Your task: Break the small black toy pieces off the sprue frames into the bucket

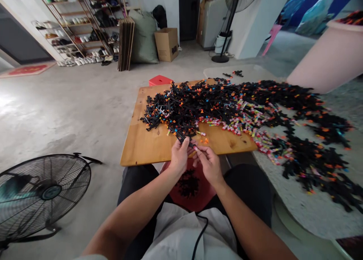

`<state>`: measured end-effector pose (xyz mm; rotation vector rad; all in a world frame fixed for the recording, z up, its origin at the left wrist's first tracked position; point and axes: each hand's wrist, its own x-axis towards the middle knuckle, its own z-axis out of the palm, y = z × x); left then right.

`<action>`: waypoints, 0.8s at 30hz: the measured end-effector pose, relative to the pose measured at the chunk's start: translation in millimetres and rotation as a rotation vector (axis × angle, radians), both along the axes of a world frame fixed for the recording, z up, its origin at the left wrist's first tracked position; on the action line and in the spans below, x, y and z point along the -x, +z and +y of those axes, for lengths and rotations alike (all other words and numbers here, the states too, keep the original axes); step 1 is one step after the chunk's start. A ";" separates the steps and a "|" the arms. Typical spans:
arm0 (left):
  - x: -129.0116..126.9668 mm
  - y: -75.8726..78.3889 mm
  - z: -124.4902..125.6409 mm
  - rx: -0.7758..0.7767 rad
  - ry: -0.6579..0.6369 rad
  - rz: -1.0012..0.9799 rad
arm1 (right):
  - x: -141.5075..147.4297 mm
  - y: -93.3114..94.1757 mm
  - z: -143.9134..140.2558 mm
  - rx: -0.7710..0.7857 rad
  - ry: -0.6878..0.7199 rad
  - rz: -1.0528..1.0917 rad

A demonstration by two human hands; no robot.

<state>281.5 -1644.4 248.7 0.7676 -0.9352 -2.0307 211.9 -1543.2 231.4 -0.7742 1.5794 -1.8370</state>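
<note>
My left hand (pixel 179 157) is closed around a small black plastic toy gun (pixel 180 137) at the front edge of the wooden board. Pinched in my right hand (pixel 210 164) is the end of a small pink-and-white tube (pixel 196 148), which meets the toy gun between my two hands. A large heap of black toy guns (pixel 204 101) with orange and blue bits covers the board's far side. Small printed tubes (pixel 244 118) lie along the heap's front. A few orange pieces (pixel 204 141) rest near my right hand.
The wooden board (pixel 150 148) adjoins a grey stone table (pixel 312 214) with more toy guns. Between my knees a red basin (pixel 198 199) holds black pieces. A floor fan (pixel 51 192) stands at left, a pink bin (pixel 326 59) at right and a red stool (pixel 160 80) behind the board.
</note>
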 end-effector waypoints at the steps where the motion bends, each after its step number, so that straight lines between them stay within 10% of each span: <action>1: -3.1 -2.2 0.1 -0.011 -0.019 -0.006 | -0.3 -1.9 2.2 -0.014 -0.001 -0.001; 7: -35.7 -17.9 -25.9 0.159 -0.155 -0.301 | 19.8 -15.7 26.4 -0.142 0.018 -0.056; 11: -45.5 -28.7 -74.6 0.777 0.076 -0.574 | 33.8 -32.5 38.9 -0.365 0.246 -0.015; 17: -22.9 -33.3 -126.3 1.597 -0.142 -0.774 | 36.4 -30.9 25.9 -0.674 0.506 0.342; 24: -21.0 -33.8 -134.5 1.783 -0.178 -1.021 | 82.4 20.8 -35.0 -0.695 -0.006 0.985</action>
